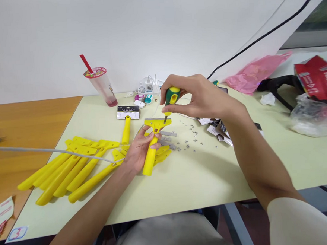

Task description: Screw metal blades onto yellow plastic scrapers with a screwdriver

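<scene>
My left hand [139, 150] is wrapped round a yellow scraper [149, 159], its wide head pointing away from me with a thin metal blade along the far edge. In my right hand [196, 96] is a green and yellow screwdriver [173, 95], gripped by the handle from above. Its tip meets the right side of the scraper head, where a screw would be too small to make out. Several loose yellow scraper handles [71, 170] lie piled to the left. Metal blades [167, 134] and small scattered screws [187, 146] rest to the right of the held scraper.
A cup with a red straw [101, 85] stands at the back left. Behind my hands are a power strip [149, 87] and a packaged scraper [127, 113]. Black and white cards [218, 131], a pink bag [256, 73] and a red package [317, 78] lie rightward. A grey cable [50, 149] crosses the left.
</scene>
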Tool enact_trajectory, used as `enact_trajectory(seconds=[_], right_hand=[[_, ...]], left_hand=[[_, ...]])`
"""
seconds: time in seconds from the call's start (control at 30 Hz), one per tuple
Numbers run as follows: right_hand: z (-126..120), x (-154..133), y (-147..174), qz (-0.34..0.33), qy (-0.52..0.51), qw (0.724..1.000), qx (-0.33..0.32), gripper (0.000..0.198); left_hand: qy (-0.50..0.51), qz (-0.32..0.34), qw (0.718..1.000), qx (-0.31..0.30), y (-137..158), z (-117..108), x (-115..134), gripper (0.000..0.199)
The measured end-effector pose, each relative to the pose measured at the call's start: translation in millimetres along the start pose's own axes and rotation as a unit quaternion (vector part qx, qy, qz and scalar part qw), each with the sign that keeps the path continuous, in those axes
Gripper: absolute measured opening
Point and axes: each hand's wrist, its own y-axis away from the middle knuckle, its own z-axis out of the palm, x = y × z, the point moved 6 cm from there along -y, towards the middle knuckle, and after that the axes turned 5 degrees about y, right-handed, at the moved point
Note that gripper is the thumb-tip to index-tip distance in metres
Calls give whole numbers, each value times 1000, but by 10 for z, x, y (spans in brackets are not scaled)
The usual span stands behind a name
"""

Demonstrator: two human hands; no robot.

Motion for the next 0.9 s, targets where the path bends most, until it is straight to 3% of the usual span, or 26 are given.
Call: enact_trajectory(seconds=[0.23,0.47,0.73,0.9], right_hand=[[20,43,3,-8,36,999,-5,20],[30,37,35,10,-7,999,-37,22],[-29,56,18,15,35,999,6,25],[2,-37,30,-2,21,999,-44,22]], left_hand=[[3,-11,1000,25,-25,-23,-16,42],[5,-3,1000,22,-60,-46,-12,46],[2,18,999,38,-53,-54,5,47],[-10,13,998,62,-59,-62,-20,53]])
